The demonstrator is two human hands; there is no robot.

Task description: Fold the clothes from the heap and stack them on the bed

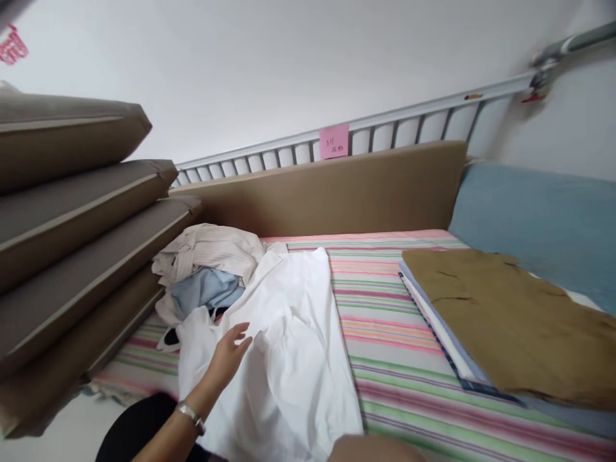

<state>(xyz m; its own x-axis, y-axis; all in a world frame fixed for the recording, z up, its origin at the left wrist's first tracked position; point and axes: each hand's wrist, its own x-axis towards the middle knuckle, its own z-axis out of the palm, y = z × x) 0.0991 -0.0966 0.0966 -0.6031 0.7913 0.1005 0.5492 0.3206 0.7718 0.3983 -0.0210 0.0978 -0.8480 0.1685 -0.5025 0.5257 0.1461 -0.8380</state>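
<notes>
A white garment (308, 321) lies spread on the striped bed cover, with a gathered, wrinkled part near its middle. Over its left side is my left hand (231, 353), wearing a metal bracelet or watch on the wrist. Its fingers are apart and slightly bent, holding nothing; whether they touch the cloth cannot be told. My right hand does not show. Beyond the white garment, to the left, is a rumpled heap of a pale striped garment (221, 250) and a light blue cloth (206, 289).
Folded clothes with an olive-brown garment (510, 321) on top lie at the right on the striped cover (370, 308). Thick brown-grey cushions (96, 244) are stacked at the left. A brown padded panel (337, 192) stands before a white radiator. A blurred brownish shape (373, 450) crosses the bottom edge.
</notes>
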